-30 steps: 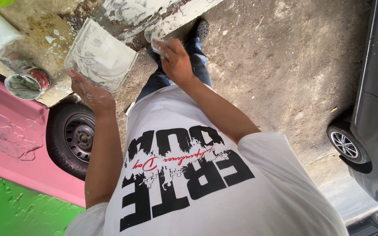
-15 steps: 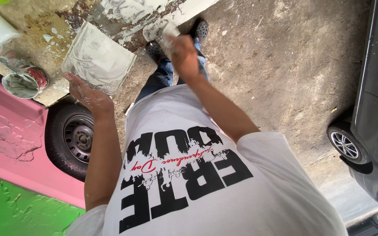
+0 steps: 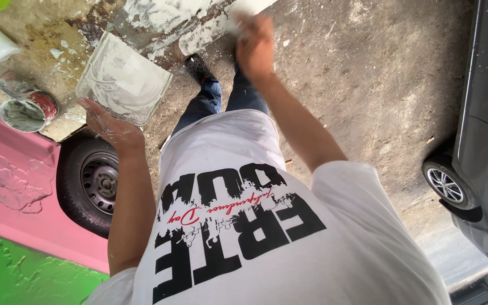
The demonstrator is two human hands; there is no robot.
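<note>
Nearest: left hand gripping a flat square board smeared with wet white plaster, fingers curled round its near bottom edge, board tilted up above them. Probably stiff and light-ish but top-heavy with the wet load, slick at the rim, so best supported from underneath near the middle. Further out: right hand reaching to the patchy white wall strip, too blurred to tell if fingers are pinching anything or just pressed flat. Off left, open paint can on the concrete ledge, near its edge.
</note>
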